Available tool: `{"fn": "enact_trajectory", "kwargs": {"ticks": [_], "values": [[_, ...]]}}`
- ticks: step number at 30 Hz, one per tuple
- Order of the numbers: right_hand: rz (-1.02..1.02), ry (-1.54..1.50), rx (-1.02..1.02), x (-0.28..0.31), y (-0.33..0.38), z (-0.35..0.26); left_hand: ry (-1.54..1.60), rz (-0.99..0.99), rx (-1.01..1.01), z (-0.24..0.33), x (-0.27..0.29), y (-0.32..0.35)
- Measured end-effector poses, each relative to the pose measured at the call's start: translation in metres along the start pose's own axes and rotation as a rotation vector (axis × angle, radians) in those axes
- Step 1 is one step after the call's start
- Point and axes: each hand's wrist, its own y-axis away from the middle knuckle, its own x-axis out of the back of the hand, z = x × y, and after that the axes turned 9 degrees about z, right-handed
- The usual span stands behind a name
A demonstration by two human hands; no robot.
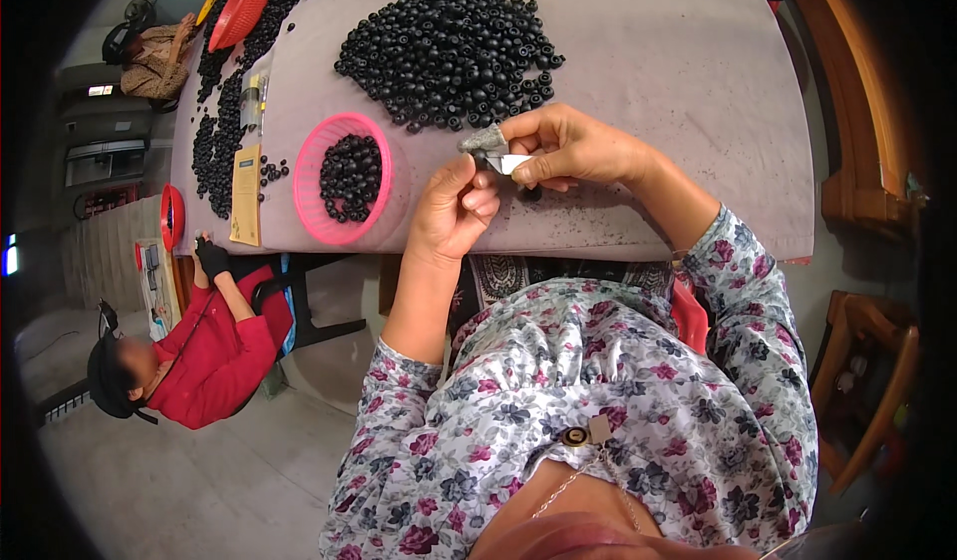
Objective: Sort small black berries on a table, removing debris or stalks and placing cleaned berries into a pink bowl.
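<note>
Counter (678, 81) carrying a large pile of black beads (449, 46); a pink basket (344, 178) of beads lies left of the pile. Below the pile, the left hand (454, 206) and right hand (568, 146) meet, together pinching a small grey piece (485, 141).

Glossy black beads (454, 46) lie heaped on a dull mauve-grey tablecloth (678, 71), and more black ones fill a bright pink mesh basket (311, 176). A red basket (239, 6) sits further off beside a yellow card (245, 196). The person's blouse (618, 400) is grey-white with pink and slate-blue flowers; a co-worker's top (214, 361) is plain red.
</note>
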Motion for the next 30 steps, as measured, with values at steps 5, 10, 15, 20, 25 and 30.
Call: {"fn": "enact_trajectory", "kwargs": {"ticks": [5, 10, 15, 20, 25, 30], "values": [[0.000, 0.013, 0.012, 0.000, -0.001, 0.000, 0.018, -0.009, -0.006, -0.002, -0.001, 0.000], [0.005, 0.022, 0.011, -0.001, 0.000, -0.001, 0.021, -0.003, -0.005, -0.004, -0.002, 0.000], [0.001, 0.037, 0.014, 0.000, 0.000, -0.001, 0.041, -0.018, 0.008, -0.005, -0.007, -0.001], [-0.016, 0.030, 0.014, 0.000, 0.000, -0.002, 0.067, -0.036, 0.010, -0.007, -0.011, 0.001], [-0.004, 0.050, 0.016, -0.001, 0.000, -0.002, 0.078, -0.015, 0.001, -0.009, -0.012, 0.001], [0.017, 0.038, 0.011, -0.004, 0.002, -0.006, 0.105, -0.023, 0.006, -0.010, -0.013, 0.002]]}}
